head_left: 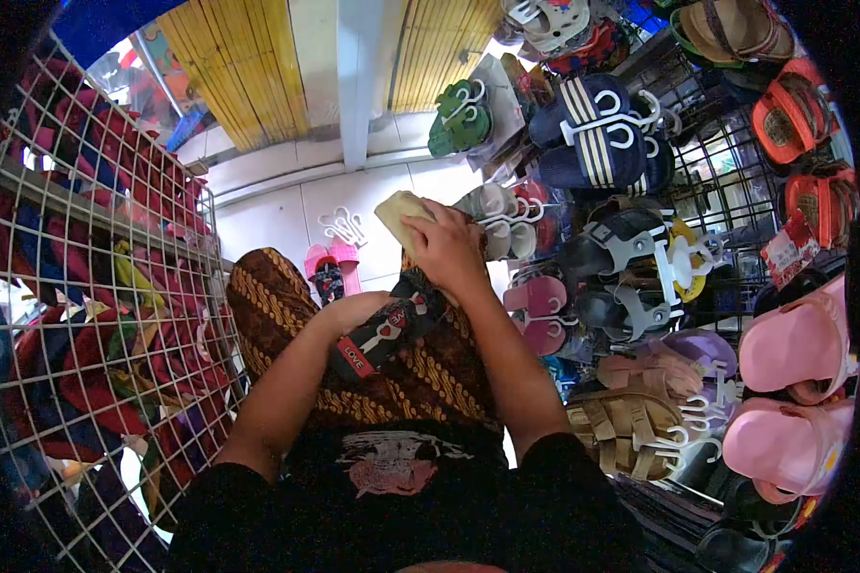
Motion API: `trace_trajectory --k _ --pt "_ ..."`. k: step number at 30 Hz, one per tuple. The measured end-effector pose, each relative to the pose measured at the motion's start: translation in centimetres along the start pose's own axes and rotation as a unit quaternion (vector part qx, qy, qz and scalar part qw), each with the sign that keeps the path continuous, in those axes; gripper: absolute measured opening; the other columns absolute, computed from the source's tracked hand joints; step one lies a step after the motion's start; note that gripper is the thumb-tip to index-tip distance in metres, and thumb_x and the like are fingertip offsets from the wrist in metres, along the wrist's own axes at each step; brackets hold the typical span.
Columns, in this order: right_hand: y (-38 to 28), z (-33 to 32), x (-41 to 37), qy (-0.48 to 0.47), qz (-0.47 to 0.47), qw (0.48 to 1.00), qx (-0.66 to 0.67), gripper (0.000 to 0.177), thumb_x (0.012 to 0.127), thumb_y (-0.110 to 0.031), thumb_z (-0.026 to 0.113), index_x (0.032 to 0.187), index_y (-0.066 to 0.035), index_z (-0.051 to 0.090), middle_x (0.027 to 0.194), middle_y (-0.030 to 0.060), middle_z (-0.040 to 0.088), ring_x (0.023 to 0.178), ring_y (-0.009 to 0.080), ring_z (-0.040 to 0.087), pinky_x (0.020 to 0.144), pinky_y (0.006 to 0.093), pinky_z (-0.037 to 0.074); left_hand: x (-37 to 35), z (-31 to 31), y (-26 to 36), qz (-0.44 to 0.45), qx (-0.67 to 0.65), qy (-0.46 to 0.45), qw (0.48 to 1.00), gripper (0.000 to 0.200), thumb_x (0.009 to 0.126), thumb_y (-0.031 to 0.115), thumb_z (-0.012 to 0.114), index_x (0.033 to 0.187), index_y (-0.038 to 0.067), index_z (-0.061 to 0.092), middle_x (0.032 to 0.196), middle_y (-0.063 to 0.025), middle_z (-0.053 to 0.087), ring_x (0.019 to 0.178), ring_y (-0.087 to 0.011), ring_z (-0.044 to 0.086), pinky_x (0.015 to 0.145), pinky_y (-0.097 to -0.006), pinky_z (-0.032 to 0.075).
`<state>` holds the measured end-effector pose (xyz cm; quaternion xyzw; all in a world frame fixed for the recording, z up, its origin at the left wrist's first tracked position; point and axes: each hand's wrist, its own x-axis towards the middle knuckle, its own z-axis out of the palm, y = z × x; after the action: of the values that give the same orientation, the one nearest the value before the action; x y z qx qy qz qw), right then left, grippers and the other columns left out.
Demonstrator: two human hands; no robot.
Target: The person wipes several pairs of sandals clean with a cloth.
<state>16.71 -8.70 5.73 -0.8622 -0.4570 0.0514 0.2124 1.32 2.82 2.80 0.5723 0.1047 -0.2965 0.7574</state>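
Observation:
On my lap lies a black flip-flop [384, 336] with a red patch reading LOVE and a printed figure. My left hand [352, 311] is closed around it, its fingers mostly hidden beneath. A folded beige cloth [397, 214] is gripped in my right hand [444, 244], above the far end of the flip-flop. Patterned brown fabric [430, 377] covers my knees. Past them, on the floor, sits a pink pair of sandals [333, 265] with a white hanger [345, 227].
A wire rack [129, 229] with colourful footwear stands close on my left. At right, a black grid [726, 172] carries navy striped slides [597, 134], pink clogs [784, 349] and brown sandals [631, 425]. Ahead are white floor tiles [268, 205] and a white post [354, 86].

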Motion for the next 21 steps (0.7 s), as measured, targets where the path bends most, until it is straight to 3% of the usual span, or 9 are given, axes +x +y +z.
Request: trace_trajectory --k 2,7,13,17,19,21 --pt "0.7 1.3 0.8 -0.035 0.020 0.999 0.034 0.028 0.091 -0.021 0.057 0.115 -0.021 0.072 0.135 0.0056 0.055 0.126 0.0307 0.048 0.104 0.0474 0.036 -0.7 0.2 0.3 0.001 -0.003 0.003 1.000 0.034 0.098 0.022 0.049 0.118 -0.001 0.062 0.099 -0.0145 0.072 0.076 -0.0230 0.071 0.065 -0.0340 0.060" --pt "2.0 -0.3 -4.3 0.007 -0.062 0.996 0.071 0.029 0.092 -0.019 0.057 0.118 -0.018 0.071 0.138 0.0110 0.053 0.126 0.0347 0.048 0.106 0.0464 0.036 -1.8 -0.3 0.2 0.009 0.031 0.028 0.999 0.033 0.098 0.023 0.049 0.119 0.000 0.063 0.099 -0.0140 0.073 0.076 -0.0223 0.072 0.065 -0.0337 0.060" --pt "0.6 -2.8 -13.0 0.028 0.027 0.999 0.021 0.032 0.090 -0.009 0.058 0.119 -0.013 0.070 0.142 0.0157 0.049 0.125 0.0368 0.048 0.105 0.0463 0.037 -1.3 -0.7 0.0 0.016 0.015 0.018 1.000 0.037 0.101 0.031 0.049 0.116 0.001 0.064 0.095 -0.0121 0.073 0.073 -0.0188 0.071 0.066 -0.0309 0.058" --pt "0.6 -1.9 -11.2 0.068 0.050 0.995 0.059 0.032 0.089 -0.011 0.059 0.119 -0.012 0.070 0.138 0.0158 0.051 0.122 0.0360 0.049 0.102 0.0466 0.039 -1.1 0.1 1.2 -0.005 0.014 0.011 1.000 0.040 0.101 0.035 0.049 0.113 0.000 0.065 0.094 -0.0107 0.073 0.072 -0.0179 0.070 0.066 -0.0305 0.058" --pt "0.4 -1.3 -9.2 0.070 0.045 0.996 0.035 0.031 0.088 -0.014 0.060 0.117 -0.011 0.071 0.136 0.0156 0.051 0.122 0.0357 0.049 0.101 0.0464 0.039 0.3 0.2 0.2 -0.068 -0.036 0.015 0.997 0.039 0.101 0.034 0.050 0.111 -0.001 0.066 0.096 -0.0105 0.073 0.073 -0.0182 0.070 0.067 -0.0308 0.058" --pt "1.2 -0.5 -6.6 0.071 0.017 0.997 0.025 0.029 0.088 -0.018 0.060 0.114 -0.013 0.072 0.133 0.0147 0.053 0.121 0.0352 0.049 0.101 0.0469 0.039 0.3 -0.2 0.0 -0.040 0.015 0.026 0.999 0.036 0.100 0.028 0.050 0.113 -0.002 0.065 0.099 -0.0124 0.072 0.079 -0.0209 0.070 0.072 -0.0338 0.058"
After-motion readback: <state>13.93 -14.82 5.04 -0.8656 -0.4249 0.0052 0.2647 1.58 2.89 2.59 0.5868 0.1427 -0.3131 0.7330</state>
